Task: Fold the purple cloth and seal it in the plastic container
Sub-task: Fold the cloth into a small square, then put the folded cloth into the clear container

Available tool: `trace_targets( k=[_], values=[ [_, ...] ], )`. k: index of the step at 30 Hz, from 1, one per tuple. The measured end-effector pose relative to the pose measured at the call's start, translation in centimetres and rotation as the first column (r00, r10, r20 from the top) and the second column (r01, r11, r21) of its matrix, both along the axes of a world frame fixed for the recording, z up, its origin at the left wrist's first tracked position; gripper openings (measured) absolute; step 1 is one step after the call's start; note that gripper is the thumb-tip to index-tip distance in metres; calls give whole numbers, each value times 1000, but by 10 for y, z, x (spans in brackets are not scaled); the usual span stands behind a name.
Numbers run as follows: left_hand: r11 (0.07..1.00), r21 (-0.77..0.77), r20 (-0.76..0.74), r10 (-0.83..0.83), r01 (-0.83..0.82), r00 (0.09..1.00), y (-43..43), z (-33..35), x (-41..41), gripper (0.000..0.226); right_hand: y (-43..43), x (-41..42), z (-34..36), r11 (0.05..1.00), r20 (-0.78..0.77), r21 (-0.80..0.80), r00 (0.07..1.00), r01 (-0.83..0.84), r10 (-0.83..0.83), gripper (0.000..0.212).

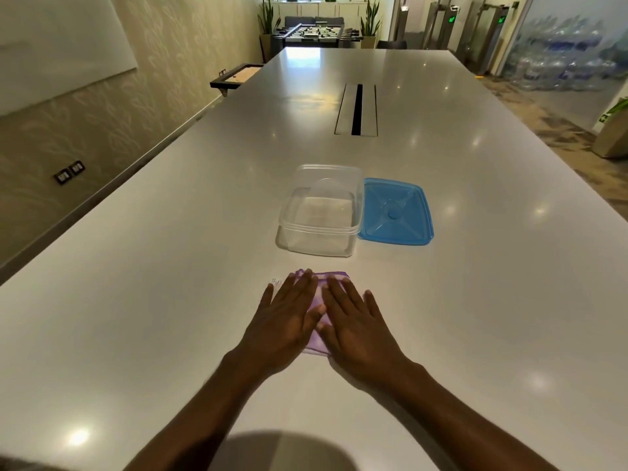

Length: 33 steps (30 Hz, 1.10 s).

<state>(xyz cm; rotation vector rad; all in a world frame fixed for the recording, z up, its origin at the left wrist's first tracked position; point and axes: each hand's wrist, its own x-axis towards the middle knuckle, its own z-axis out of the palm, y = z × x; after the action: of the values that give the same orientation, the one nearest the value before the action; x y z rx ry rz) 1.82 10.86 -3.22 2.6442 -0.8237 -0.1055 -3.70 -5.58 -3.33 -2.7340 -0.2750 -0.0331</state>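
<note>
The purple cloth (321, 302) lies folded into a small square on the white table (170, 317), mostly hidden under my hands. My left hand (283, 321) presses flat on its left half, fingers spread. My right hand (356, 324) lies flat on its right half. A small white tag (276, 281) sticks out at the cloth's far left corner. Beyond the cloth stands the clear plastic container (321, 212), open and with nothing inside. Its blue lid (396, 212) rests flat on the table, touching the container's right side.
A cable slot (356, 109) is set into the table's middle, farther back. The table's left edge runs along a wall. A foosball table (317, 34) and plants stand past the far end.
</note>
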Motion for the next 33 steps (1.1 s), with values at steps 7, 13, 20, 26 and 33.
trace_targets(
  k=[7, 13, 20, 26, 33],
  values=[
    [979, 124, 47, 158, -162, 986, -8, 3, -12, 64, -33, -25, 6, 963, 15, 5, 963, 268, -268, 45],
    [972, 68, 130, 214, -224, 968, -17, 7, -22, 74, -10, -23, 25, 919, 56, 197, 932, 341, -358, 39],
    [742, -601, -178, 237, -296, 955, -15, 22, -35, 66, 0, -9, 45, 615, -441, 594, 849, 518, -289, 18],
    [507, -805, -204, 252, -309, 946, -15, 65, -33, 68, 3, -17, 73, 485, -300, 776, 913, 403, -278, 18],
    [606, -785, 110, 339, -127, 935, -44, 137, 34, 69, -21, 40, 137, 658, 126, 708, 870, 258, -477, 16]
  ],
)
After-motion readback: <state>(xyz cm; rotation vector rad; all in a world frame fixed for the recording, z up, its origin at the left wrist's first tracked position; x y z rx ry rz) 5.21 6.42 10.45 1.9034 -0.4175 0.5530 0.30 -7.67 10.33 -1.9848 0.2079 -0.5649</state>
